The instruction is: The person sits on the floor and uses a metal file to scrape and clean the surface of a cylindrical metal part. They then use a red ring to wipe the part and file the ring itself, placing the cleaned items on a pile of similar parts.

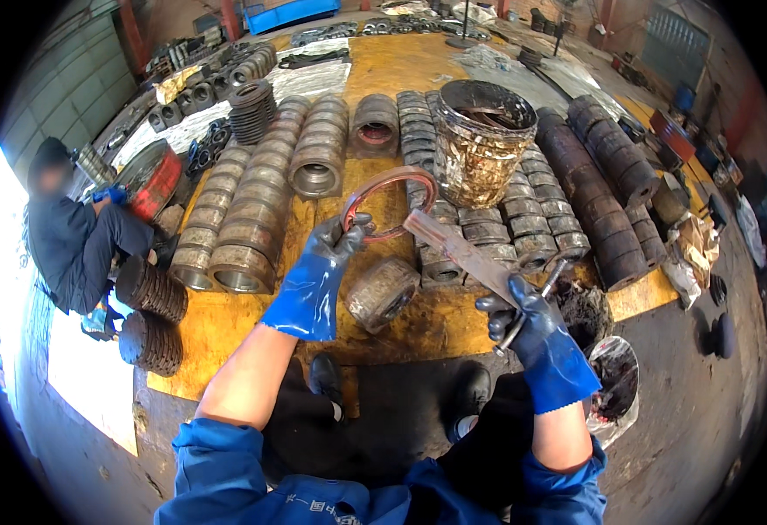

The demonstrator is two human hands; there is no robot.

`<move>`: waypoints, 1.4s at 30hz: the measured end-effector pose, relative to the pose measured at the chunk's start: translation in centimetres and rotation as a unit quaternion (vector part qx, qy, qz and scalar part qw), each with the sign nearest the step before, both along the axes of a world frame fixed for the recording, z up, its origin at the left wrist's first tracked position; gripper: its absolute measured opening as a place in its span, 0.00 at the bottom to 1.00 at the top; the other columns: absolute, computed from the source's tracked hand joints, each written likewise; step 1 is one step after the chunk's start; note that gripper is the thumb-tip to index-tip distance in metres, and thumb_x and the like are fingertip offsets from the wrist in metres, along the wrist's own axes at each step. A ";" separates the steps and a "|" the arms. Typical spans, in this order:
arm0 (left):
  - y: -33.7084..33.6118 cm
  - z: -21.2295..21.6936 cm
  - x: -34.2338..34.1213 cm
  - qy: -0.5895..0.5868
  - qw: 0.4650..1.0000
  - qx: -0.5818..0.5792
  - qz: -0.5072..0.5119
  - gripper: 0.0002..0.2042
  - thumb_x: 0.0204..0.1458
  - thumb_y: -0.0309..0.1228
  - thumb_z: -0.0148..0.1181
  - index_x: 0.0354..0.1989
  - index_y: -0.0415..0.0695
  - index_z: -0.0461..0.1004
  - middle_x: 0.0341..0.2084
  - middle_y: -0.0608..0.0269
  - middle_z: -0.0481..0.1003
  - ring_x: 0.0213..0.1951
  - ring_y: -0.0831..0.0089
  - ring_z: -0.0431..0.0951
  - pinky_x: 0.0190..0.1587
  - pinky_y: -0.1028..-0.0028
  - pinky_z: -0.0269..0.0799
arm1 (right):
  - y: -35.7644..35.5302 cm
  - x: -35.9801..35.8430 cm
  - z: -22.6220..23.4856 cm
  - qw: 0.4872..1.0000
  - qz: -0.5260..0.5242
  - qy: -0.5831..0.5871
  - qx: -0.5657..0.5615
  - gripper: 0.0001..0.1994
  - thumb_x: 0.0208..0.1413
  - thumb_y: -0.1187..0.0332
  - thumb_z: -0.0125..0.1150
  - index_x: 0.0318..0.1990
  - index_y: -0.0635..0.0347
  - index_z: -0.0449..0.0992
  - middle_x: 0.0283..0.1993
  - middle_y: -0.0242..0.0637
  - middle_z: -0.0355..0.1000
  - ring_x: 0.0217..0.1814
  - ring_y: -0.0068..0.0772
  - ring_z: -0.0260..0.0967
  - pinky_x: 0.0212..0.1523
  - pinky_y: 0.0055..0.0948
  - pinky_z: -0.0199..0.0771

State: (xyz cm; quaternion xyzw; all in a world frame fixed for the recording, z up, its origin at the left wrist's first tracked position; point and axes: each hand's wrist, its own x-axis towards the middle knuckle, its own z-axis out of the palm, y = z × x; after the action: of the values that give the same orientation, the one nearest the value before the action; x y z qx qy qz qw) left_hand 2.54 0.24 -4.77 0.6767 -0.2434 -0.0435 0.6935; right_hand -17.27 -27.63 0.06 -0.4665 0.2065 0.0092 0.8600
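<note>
My blue-gloved left hand (318,271) is closed on the lower left rim of a reddish, greasy-looking ring (382,178), which is held up and tilted above the yellow surface. In my right hand (541,337), also gloved, is a flat metal strip (460,252) with a stained broad end pointing up-left, close beside the ring. A thin metal rod (510,335) passes through the same hand, crossing the strip near the fingers. Below the ring lies a single hollow metal cylinder (383,293) on its side, untouched by either hand.
A grease-smeared bucket (484,166) stands on rows of metal rings (523,214). More rows lie left (257,210) and right (589,192). A dark clump (583,313) and a lined container (615,376) sit by my right arm. At left, a person (69,227) sits near stacked discs (150,341).
</note>
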 end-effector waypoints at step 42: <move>-13.9 16.6 0.7 -0.290 0.538 0.782 -0.120 0.23 0.52 0.50 0.59 0.30 0.37 0.79 0.23 0.46 0.76 0.25 0.54 0.76 0.32 0.58 0.71 | 5.1 2.4 -3.0 0.978 0.041 -0.147 -0.144 0.14 0.62 0.65 0.58 0.47 0.67 0.77 0.30 0.30 0.76 0.28 0.17 0.72 0.24 0.17 0.68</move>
State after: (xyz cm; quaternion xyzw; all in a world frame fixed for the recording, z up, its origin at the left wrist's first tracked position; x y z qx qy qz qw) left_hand 3.28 -13.66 11.79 0.8898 -0.3796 -0.1006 -0.2323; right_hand -14.87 -22.49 -2.92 -0.5896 0.0578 -0.0542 0.8038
